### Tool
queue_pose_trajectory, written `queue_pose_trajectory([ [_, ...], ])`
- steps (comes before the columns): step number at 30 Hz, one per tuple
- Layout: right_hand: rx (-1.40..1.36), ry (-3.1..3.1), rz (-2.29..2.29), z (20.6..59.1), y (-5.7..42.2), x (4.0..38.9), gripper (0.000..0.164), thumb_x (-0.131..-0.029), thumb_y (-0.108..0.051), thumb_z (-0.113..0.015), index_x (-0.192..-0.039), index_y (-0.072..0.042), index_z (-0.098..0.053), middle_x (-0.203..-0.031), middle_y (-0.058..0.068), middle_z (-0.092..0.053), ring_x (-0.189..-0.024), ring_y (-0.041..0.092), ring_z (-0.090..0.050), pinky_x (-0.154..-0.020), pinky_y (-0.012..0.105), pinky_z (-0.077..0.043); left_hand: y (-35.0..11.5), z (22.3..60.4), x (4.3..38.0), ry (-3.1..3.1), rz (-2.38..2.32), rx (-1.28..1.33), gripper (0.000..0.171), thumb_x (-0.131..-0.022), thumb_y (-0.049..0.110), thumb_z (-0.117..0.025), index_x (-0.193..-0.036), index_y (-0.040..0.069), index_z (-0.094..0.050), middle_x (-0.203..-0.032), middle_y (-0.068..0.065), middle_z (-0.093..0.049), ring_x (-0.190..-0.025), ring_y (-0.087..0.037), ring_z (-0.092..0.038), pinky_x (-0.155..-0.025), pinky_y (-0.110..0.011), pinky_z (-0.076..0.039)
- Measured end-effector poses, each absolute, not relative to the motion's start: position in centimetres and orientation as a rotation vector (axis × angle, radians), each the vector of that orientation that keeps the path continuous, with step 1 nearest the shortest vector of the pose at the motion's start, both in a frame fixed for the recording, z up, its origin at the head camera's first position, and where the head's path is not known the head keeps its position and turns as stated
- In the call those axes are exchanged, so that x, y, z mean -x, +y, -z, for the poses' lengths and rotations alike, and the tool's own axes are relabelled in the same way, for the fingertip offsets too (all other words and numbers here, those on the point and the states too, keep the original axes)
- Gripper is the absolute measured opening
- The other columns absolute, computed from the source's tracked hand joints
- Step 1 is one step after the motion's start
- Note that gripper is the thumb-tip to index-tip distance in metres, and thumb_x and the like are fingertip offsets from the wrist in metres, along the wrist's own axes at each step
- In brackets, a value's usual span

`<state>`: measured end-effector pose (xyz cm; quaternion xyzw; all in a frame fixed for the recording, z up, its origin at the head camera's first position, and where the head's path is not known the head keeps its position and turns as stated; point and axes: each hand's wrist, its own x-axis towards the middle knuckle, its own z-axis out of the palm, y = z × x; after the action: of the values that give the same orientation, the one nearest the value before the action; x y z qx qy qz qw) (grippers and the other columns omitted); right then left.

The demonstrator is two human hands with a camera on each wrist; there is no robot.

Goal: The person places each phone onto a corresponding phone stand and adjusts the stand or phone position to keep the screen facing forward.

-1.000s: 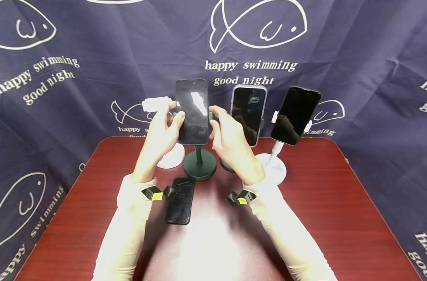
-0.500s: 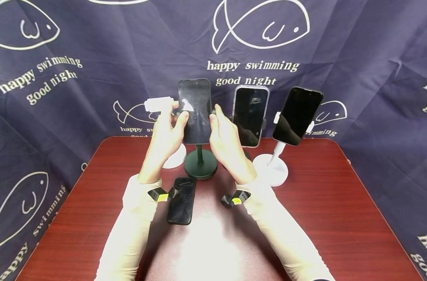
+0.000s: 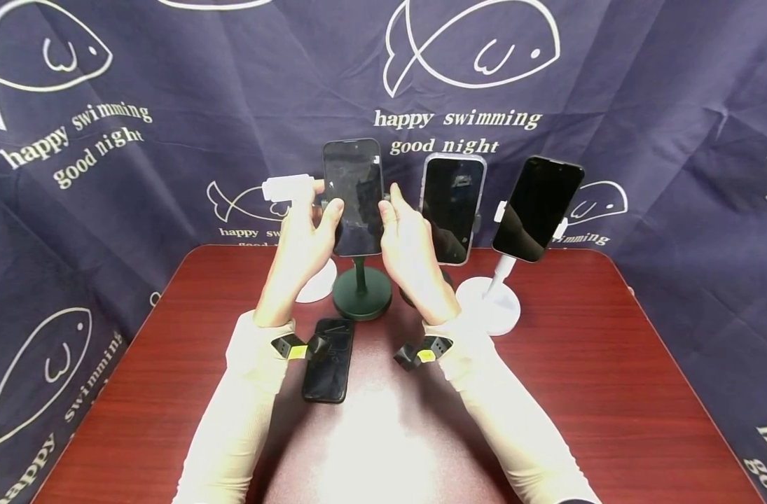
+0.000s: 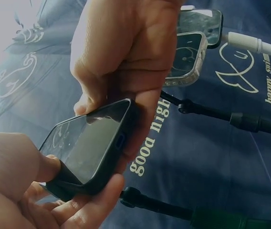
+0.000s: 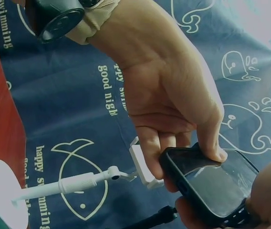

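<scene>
A black phone (image 3: 354, 185) stands upright above a dark green stand (image 3: 362, 297), in the middle of the head view. My left hand (image 3: 304, 234) grips its left side, thumb on the screen edge and fingers behind. From the other side my right hand (image 3: 411, 245) holds the right edge, its thumb along the front. The left wrist view shows fingers (image 4: 97, 202) wrapped beneath the phone's edge. In the right wrist view the left thumb (image 5: 216, 150) presses on the screen border. The stand's clamp is mostly hidden by the phone and hands.
To the right, a clear-cased phone (image 3: 452, 206) sits on a dark stand, and another phone (image 3: 537, 210) leans on a white stand (image 3: 490, 308). A white stand's holder (image 3: 288, 187) is behind my left hand. One more phone (image 3: 328, 364) lies on the red table (image 3: 610, 392).
My right hand has closed in on the phone's right edge, covering the green clamp arm that showed there. The phone has shifted slightly right over its base. The view has also drifted a little.
</scene>
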<state>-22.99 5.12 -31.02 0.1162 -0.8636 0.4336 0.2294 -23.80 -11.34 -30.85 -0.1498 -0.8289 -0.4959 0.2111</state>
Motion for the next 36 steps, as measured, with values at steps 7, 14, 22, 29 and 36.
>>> queue_pose_trajectory([
  [7, -0.332, -2.361, -1.199, 31.1, 5.2, 23.0, 0.047, -0.104, -0.027, -0.042, -0.143, -0.001, -0.043, -0.145, 0.013, -0.047, -0.131, 0.023, -0.049, -0.11, 0.035, -0.037, -11.4, 30.9, 23.9, -2.321, 1.349, 0.407, 0.042, -0.098, 0.036, -0.055, -0.131, 0.011, -0.05, -0.086, -0.017, -0.07, -0.082, -0.026, -0.069, -0.079, -0.04, -0.048],
  [14, -0.334, -2.356, -1.225, 31.2, 5.2, 23.0, 0.048, -0.103, -0.027, -0.044, -0.143, -0.002, -0.043, -0.14, 0.013, -0.052, -0.131, 0.021, -0.049, -0.11, 0.033, -0.037, -11.4, 30.9, 23.8, -2.328, 1.327, 0.397, 0.041, -0.098, 0.035, -0.055, -0.131, 0.012, -0.05, -0.085, -0.017, -0.069, -0.082, -0.027, -0.067, -0.078, -0.041, -0.047],
  [22, -0.32, -2.362, -1.182, 31.2, 5.1, 22.9, 0.045, -0.103, -0.026, -0.044, -0.141, -0.004, -0.047, -0.137, 0.012, -0.055, -0.128, 0.022, -0.052, -0.108, 0.035, -0.039, -11.4, 31.0, 23.9, -2.328, 1.284, 0.402, 0.041, -0.098, 0.036, -0.055, -0.131, 0.013, -0.05, -0.083, -0.016, -0.067, -0.079, -0.026, -0.061, -0.076, -0.04, -0.044],
  [29, -0.325, -2.375, -1.168, 31.1, 5.0, 22.8, 0.045, -0.103, -0.026, -0.043, -0.141, -0.002, -0.047, -0.136, 0.013, -0.056, -0.127, 0.023, -0.053, -0.107, 0.036, -0.04, -11.3, 31.0, 23.8, -2.316, 1.28, 0.399, 0.041, -0.097, 0.036, -0.056, -0.131, 0.013, -0.051, -0.083, -0.014, -0.064, -0.076, -0.025, -0.059, -0.071, -0.037, -0.043],
  [36, -0.305, -2.345, -1.267, 32.0, 4.5, 22.7, 0.047, -0.104, -0.029, -0.04, -0.147, -0.009, -0.038, -0.124, 0.014, -0.064, -0.108, 0.023, -0.066, -0.096, 0.036, -0.05, -10.9, 31.1, 23.7, -2.302, 1.3, 0.378, 0.04, -0.097, 0.034, -0.056, -0.131, 0.013, -0.051, -0.086, -0.015, -0.069, -0.082, -0.024, -0.066, -0.074, -0.039, -0.047],
])
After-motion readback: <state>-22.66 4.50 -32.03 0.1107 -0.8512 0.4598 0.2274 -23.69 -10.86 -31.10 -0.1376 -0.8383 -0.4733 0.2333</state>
